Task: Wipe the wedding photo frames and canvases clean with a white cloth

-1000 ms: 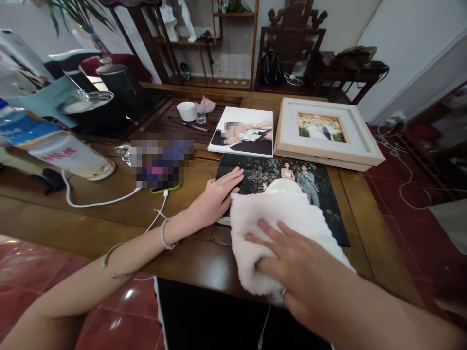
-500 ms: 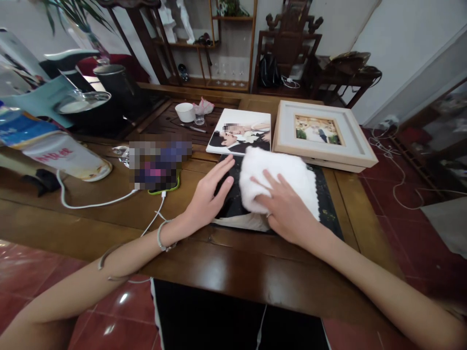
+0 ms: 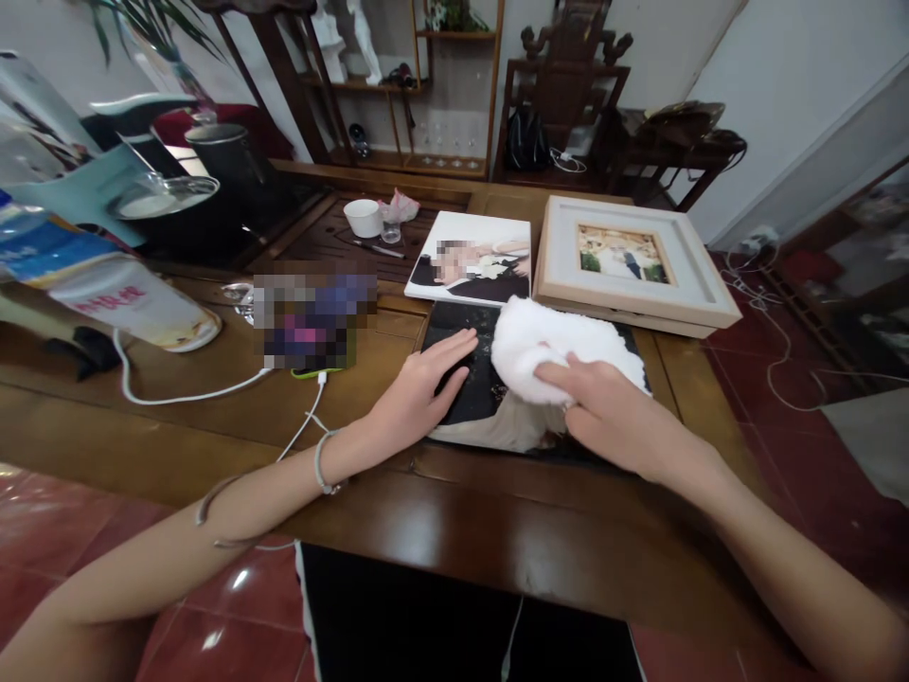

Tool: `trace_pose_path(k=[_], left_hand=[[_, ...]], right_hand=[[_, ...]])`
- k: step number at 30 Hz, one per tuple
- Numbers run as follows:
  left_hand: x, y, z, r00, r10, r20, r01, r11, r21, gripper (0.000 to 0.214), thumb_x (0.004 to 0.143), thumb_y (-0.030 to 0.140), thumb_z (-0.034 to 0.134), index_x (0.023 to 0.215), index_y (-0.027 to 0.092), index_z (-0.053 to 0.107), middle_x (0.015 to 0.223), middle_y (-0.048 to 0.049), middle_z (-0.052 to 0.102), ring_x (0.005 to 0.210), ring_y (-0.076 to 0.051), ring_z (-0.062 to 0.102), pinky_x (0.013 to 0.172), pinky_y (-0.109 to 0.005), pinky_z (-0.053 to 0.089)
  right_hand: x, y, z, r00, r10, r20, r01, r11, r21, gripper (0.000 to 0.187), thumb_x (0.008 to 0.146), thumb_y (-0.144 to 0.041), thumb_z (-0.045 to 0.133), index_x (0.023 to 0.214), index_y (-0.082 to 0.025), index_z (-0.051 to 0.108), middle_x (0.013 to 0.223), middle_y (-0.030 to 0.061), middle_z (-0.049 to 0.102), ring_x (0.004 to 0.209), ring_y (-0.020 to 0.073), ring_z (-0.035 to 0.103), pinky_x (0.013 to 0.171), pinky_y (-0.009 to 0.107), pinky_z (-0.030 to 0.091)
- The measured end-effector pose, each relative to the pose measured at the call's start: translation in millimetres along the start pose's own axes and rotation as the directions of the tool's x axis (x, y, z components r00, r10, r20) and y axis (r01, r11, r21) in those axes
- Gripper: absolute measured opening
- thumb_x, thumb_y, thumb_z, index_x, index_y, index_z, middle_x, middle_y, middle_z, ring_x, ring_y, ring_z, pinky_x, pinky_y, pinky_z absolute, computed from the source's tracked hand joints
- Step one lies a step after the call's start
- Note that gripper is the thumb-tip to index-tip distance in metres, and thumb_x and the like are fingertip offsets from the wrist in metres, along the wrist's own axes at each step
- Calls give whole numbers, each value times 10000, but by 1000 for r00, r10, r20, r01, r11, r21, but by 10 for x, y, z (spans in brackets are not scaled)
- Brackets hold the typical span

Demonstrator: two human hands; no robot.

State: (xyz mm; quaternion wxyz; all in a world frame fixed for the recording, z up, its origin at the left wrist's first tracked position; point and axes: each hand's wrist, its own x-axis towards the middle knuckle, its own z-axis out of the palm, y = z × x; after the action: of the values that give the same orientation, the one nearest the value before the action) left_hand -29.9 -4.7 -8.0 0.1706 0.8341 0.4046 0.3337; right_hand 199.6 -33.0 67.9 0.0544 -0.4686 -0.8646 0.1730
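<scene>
A dark photo panel [image 3: 490, 417] with a pale, dress-like area along its near edge lies flat on the wooden table. My left hand [image 3: 430, 388] rests on its left side, fingers stretched out and holding nothing. On the right, my right hand [image 3: 611, 412] grips a fluffy white cloth [image 3: 561, 341], with fingers bunched into it against the panel. The cloth hides much of the panel's right half. Just beyond lies a white-edged photo print [image 3: 472, 258] of a couple. To its right is a light wooden picture frame [image 3: 635, 265] with a small photo inside.
A phone on a white cable [image 3: 191, 396] lies left of my left hand, its screen blurred out. Farther left stands a white and blue bottle [image 3: 134, 298]. A white cup [image 3: 363, 218] sits on the dark tea tray [image 3: 319, 242] at the back, near a dark pot [image 3: 227, 166].
My right hand and the cloth have slid to the right across the panel, uncovering more of its pale area. The right fingers have curled further into the cloth. My left hand has shifted slightly right.
</scene>
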Motion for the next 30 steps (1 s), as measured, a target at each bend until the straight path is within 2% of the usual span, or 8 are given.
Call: trace_pose_path(k=[3, 8, 12, 16, 19, 24, 27, 30], left_hand=[[-17, -24, 23, 998, 15, 67, -18, 999, 44, 401, 916, 157, 410, 1307, 198, 484, 1364, -99, 507, 1301, -236, 428, 1029, -499, 402], [-2, -32, 6, 993, 8, 118, -16, 998, 61, 354, 917, 152, 401, 1241, 195, 537, 1276, -109, 574, 1219, -256, 504, 947, -482, 462], [8, -42, -4, 991, 2, 136, -10, 998, 60, 329, 918, 158, 403, 1209, 189, 555, 1237, -110, 597, 1187, -267, 527, 910, -475, 483], [-9, -69, 13, 993, 33, 112, -37, 999, 37, 382, 915, 157, 415, 1285, 199, 497, 1350, -107, 516, 1280, -247, 448, 998, -489, 427], [-26, -80, 27, 994, 21, 103, -25, 999, 36, 403, 921, 174, 417, 1320, 197, 464, 1377, -100, 493, 1314, -230, 409, 1048, -505, 372], [-33, -62, 30, 993, -31, 110, 24, 998, 66, 407, 925, 188, 412, 1329, 164, 454, 1402, -113, 460, 1330, -224, 386, 1062, -503, 354], [-25, -46, 23, 993, -54, 105, 45, 995, 94, 409, 925, 202, 415, 1328, 142, 453, 1441, -124, 402, 1361, -230, 329, 1065, -503, 349], [-8, -42, 10, 992, -61, 107, 49, 993, 107, 405, 932, 217, 404, 1319, 116, 461, 1437, -139, 402, 1364, -224, 323, 1078, -482, 342]], right_hand=[[281, 68, 23, 993, -51, -111, 62, 993, 104, 301, 615, 7, 334, 749, -221, 479, 690, 3, 531, 804, 214, 551, 782, 333, 419], [786, -86, 77, 972, -175, -158, 201, 965, 170, 220, 637, -38, 354, 716, -217, 455, 682, 8, 527, 670, 180, 457, 634, 279, 336], [870, -162, 77, 969, -200, -143, 223, 959, 173, 220, 625, -40, 354, 716, -215, 450, 667, 9, 527, 656, 174, 445, 598, 273, 308], [544, 11, 0, 982, -135, -131, 155, 975, 157, 213, 609, -33, 348, 692, -214, 425, 655, -1, 500, 631, 163, 449, 584, 267, 317], [166, 345, -76, 993, -26, -119, 37, 994, 98, 219, 616, -39, 352, 704, -218, 443, 636, -6, 494, 638, 178, 482, 602, 281, 351], [-375, 847, -68, 980, 105, -169, -112, 993, -34, 215, 673, -78, 362, 759, -220, 499, 736, 36, 605, 750, 258, 592, 667, 365, 447], [-652, 746, 70, 977, 158, -141, -172, 980, -98, 293, 667, -73, 357, 859, -194, 542, 1059, 123, 648, 1050, 357, 580, 791, 462, 486], [-979, 399, 228, 986, 140, -88, -151, 981, -126, 392, 657, -70, 387, 975, -200, 576, 1452, 116, 378, 1317, 393, 318, 902, 531, 461]])
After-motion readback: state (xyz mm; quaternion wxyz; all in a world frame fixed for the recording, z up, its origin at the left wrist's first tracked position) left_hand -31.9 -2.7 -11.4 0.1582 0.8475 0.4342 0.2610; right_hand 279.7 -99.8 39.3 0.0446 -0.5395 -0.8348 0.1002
